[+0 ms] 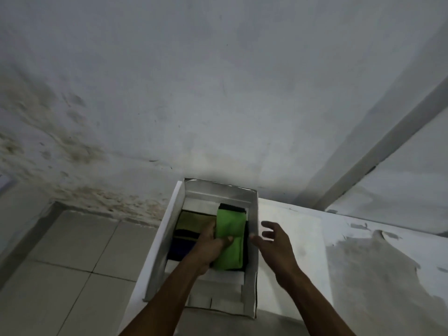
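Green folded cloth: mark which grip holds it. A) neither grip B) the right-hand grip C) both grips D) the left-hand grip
D: the left-hand grip curls round the green folded cloth, thumb across it, inside the box, while the right-hand grip is spread open beside the box's right wall, off the cloth.

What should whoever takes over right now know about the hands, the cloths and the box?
Left hand grips the green folded cloth over the right side of the white box.
Right hand is open and empty, beside the box's right wall.
Done: olive cloth and dark blue cloth lie in the box's left side.
Left: probably settle the green folded cloth in place and let go.
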`<state>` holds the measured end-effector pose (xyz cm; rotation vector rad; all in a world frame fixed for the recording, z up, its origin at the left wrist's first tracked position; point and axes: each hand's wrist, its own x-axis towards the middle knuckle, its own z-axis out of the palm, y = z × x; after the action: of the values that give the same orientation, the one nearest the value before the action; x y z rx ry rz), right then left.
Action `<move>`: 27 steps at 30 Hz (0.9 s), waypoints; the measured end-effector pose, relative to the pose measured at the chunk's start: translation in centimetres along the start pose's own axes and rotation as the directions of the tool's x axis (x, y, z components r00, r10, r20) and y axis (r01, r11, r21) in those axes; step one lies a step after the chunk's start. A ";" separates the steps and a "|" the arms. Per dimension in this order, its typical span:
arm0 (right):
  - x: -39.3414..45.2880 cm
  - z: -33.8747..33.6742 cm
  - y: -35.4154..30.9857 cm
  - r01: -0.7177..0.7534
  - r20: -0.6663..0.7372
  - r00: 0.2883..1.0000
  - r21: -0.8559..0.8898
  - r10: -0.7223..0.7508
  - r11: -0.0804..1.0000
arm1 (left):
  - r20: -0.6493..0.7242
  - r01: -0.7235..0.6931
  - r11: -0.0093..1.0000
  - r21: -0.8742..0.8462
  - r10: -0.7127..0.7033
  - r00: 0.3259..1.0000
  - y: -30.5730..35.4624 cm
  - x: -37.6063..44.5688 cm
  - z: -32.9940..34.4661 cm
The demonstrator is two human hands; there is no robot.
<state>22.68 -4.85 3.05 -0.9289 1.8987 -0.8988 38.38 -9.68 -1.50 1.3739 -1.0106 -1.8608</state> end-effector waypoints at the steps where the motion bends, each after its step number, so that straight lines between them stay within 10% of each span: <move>1: 0.0 0.0 0.5 -0.020 0.008 1.000 -0.005 0.020 1.000 | 0.021 0.029 0.999 0.014 -0.029 0.999 -0.4 0.4 0.3; 8: 0.3 0.4 2.8 -0.070 0.081 0.994 -0.023 0.071 0.997 | -0.017 -0.002 0.929 0.371 0.009 1.000 -2.1 2.5 2.4; 13: 0.1 0.9 3.1 -0.085 0.137 0.987 0.001 0.084 0.996 | -0.169 0.062 0.688 0.723 0.090 0.981 -1.3 0.8 5.0; 17: 0.0 0.6 3.4 -0.084 0.142 0.986 0.005 0.082 0.996 | -0.189 0.144 0.287 0.947 0.138 0.972 1.3 -1.6 5.3; 22: -0.1 0.3 3.6 -0.088 0.147 0.986 0.015 0.085 0.996 | -0.002 -0.061 0.145 0.988 0.399 0.917 1.9 -1.2 3.5; 27: -0.6 0.1 3.3 -0.075 0.176 0.982 0.013 0.072 0.997 | 0.281 -0.275 -0.059 0.960 0.158 0.947 -0.8 1.2 3.2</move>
<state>22.19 -2.78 0.48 -0.8909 1.7589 -0.7644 34.94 -9.57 -2.20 1.5790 -2.8017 -0.6004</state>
